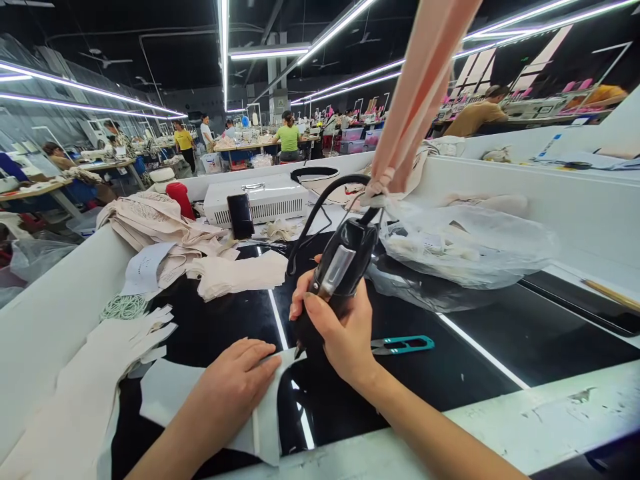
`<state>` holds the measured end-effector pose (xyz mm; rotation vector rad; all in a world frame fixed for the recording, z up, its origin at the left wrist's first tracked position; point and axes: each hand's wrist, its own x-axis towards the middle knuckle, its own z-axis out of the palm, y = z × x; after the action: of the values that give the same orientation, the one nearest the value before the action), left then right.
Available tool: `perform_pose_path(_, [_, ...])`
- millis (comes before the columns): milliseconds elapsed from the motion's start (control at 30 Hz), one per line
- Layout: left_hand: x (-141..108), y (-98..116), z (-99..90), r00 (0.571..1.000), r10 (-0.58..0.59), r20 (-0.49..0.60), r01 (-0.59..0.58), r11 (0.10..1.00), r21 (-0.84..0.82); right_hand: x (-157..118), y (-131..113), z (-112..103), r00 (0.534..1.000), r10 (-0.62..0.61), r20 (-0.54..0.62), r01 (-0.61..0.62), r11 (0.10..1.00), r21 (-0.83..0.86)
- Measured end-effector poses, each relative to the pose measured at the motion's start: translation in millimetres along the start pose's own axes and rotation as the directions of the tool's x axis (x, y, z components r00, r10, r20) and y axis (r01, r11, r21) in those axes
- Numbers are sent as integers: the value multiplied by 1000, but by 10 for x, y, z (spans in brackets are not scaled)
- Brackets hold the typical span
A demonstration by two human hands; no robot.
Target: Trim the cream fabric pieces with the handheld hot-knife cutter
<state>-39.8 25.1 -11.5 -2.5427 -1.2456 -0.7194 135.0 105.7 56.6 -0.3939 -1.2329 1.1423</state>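
My right hand (345,327) is wrapped round a black corded handheld tool (350,247), its narrow tip pointing down at the edge of a pale fabric piece (175,390). The tool hangs from a pink fabric strip (415,87) knotted near its cord. On that same piece my left hand (240,380) lies flat, fingers outstretched and holding nothing. Turquoise-handled thread snips (407,344) rest on the glossy black tabletop (480,380), just right of my right hand.
Stacked pale cut pieces (95,373) and heaped beige fabric (155,230) lie on the left. Behind stand a vented white box (280,200) and a phone (241,217). A clear plastic bag (480,247) spreads on the right. Raised white walls (575,207) border the table; people sew beyond.
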Motion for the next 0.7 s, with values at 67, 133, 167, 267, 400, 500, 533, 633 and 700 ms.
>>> perform_pose_path(67, [-3,-2,8,1000,-4,-2,4,1000,-8,12,0,-32,1000,-26,-15,26,1000,-5])
perform_pose_path(133, [-9,-4,13,1000,-8,-6,8,1000,-19,16,6,-54,999,-38,-10,37,999,-13])
perform_pose_path(167, [-12,-5,14,1000,-9,-6,9,1000,-22,15,10,-60,999,-37,-4,37,999,-17])
perform_pose_path(267, [-14,-1,18,1000,-10,-19,9,1000,-22,10,22,-71,999,-41,-1,41,999,-28])
perform_pose_path(400, [29,14,27,998,-16,-53,16,1000,1,11,33,-94,998,-50,-28,48,995,-84])
perform_pose_path(500, [60,22,43,996,-32,-81,33,999,11,15,42,-124,998,-58,-30,54,991,-119])
perform_pose_path(533, [58,26,51,995,-38,-91,39,999,9,14,42,-132,998,-62,-29,58,990,-125])
perform_pose_path(633, [4,48,94,995,-51,-87,52,998,18,-3,30,-144,996,-77,-33,71,986,-148])
perform_pose_path(700, [-61,72,147,996,-72,-52,73,997,11,-25,13,-143,995,-86,-42,78,983,-163])
